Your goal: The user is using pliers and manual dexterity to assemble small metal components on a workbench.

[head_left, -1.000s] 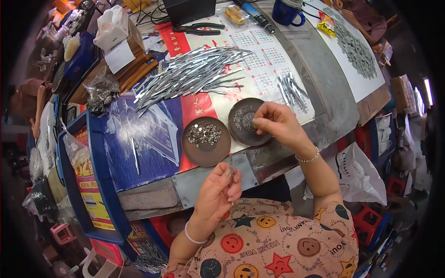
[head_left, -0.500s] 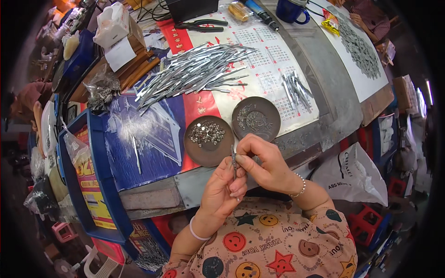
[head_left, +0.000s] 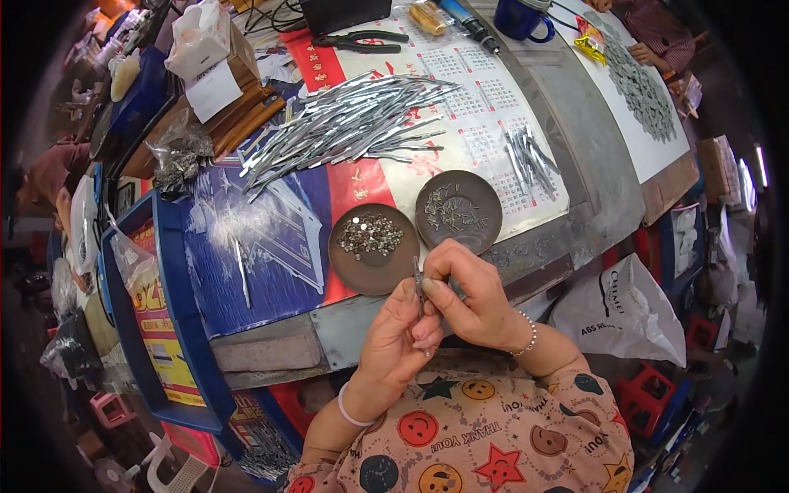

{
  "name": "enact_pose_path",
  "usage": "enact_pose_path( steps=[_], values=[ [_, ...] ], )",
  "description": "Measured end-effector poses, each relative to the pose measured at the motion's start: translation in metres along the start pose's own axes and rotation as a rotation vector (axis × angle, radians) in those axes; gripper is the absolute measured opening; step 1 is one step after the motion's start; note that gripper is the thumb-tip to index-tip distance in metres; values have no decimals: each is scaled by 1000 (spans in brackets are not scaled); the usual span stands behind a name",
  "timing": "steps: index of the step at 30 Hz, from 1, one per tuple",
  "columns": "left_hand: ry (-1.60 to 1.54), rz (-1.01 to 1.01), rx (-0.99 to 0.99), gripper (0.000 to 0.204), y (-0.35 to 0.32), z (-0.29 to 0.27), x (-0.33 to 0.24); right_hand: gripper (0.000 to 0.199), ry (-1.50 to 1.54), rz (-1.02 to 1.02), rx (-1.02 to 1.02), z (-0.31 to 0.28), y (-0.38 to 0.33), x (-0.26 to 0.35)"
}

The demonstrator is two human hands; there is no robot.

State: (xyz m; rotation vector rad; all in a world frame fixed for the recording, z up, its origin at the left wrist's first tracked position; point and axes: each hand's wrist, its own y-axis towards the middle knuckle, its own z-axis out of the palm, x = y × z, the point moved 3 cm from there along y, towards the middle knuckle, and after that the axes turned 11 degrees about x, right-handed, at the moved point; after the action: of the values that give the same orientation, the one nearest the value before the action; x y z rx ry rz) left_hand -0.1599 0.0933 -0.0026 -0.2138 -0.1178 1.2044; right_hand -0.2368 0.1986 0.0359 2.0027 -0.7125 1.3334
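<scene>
Between both hands, just in front of two round brown dishes, is a slim grey metal strip [head_left: 417, 271] held upright. My left hand [head_left: 396, 333] pinches its lower part, fingers curled round it. My right hand [head_left: 468, 296] closes thumb and forefinger on its upper part; any smaller piece in that pinch is hidden. Small shiny round metal bits [head_left: 370, 235] fill part of the left dish [head_left: 349, 275]. Thin short pins [head_left: 454, 209] lie in the right dish [head_left: 485, 189]. Beyond them spreads a big pile of long silvery strips [head_left: 345, 123].
A smaller bunch of strips [head_left: 530, 160] lies to the right, and one lone strip [head_left: 242, 271] at left. Pliers [head_left: 362, 41] and a blue mug [head_left: 522, 20] stand far back. A blue tray [head_left: 209, 386] edges the left side. A co-worker's hand [head_left: 645, 54] is at far right.
My hands keep the same hold on the strip, with only a slight shift of the fingers. The view has moved a little; the far-right co-worker's hand has shifted slightly.
</scene>
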Motion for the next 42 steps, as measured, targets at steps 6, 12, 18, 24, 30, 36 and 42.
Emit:
enact_pose_path(
  steps=[6, 12, 18, 24, 30, 36, 42],
  values=[
    [63, 57, -49, 13, -1, -1, -1, 10, -134, -65, -30, 6, -2, -1],
    [384, 134, 26, 16, -7, 6, -7, 16, -401, -182, -67, 10, -13, 19],
    [301, 108, 119, 18, -13, 6, -3, 14, 39, -85, 83, 2, -12, 10],
    [363, 123, 129, 19, -16, 12, -3, 11, 131, -55, 201, -2, -5, 11],
    [284, 75, 113, 18, -24, 11, 5, 12, 404, 49, 325, 4, -11, 4],
    [310, 68, 63, 15, -28, 15, 5, 12, 145, 17, 225, 13, -18, 24],
    [286, 98, -80, 12, -32, 12, 9, 13, -215, -44, 63, 22, -26, 27]
  ],
)
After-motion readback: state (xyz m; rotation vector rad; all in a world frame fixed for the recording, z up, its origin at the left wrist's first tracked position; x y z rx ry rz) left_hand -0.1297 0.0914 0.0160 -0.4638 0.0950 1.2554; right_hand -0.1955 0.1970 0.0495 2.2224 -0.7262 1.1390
